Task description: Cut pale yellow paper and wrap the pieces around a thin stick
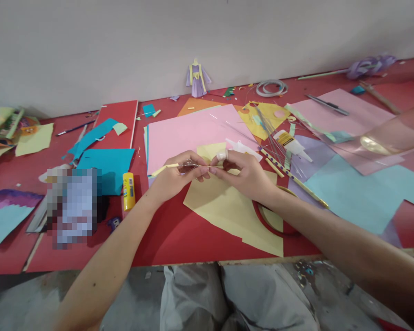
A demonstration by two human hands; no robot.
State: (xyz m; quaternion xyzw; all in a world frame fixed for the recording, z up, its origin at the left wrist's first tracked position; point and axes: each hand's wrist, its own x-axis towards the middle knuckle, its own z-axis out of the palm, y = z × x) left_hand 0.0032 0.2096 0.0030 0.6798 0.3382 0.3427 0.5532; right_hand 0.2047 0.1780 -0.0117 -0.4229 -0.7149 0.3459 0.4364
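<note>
Between both hands runs a thin wire [189, 163], twisted into loops, with a strip of pale yellow paper [163, 169] wrapped on its left end. My left hand [174, 177] pinches the wire with thumb and fingertips. Close against those fingertips, my right hand [243, 172] is closed on the same wire, partly covering it. A white wrap [222, 155] circles a finger of my right hand. Below both hands lies a pale yellow paper sheet [221, 202], and behind them a pink sheet [200, 133].
A glue stick [128, 191] stands at left near teal paper [106, 168]. To the right are a roll of tape [262, 220], a glue bottle [293, 143], wires and a dotted yellow stick [293, 177]. A paper doll [196, 79] leans on the wall. A blurred shape [389, 135] crosses the right.
</note>
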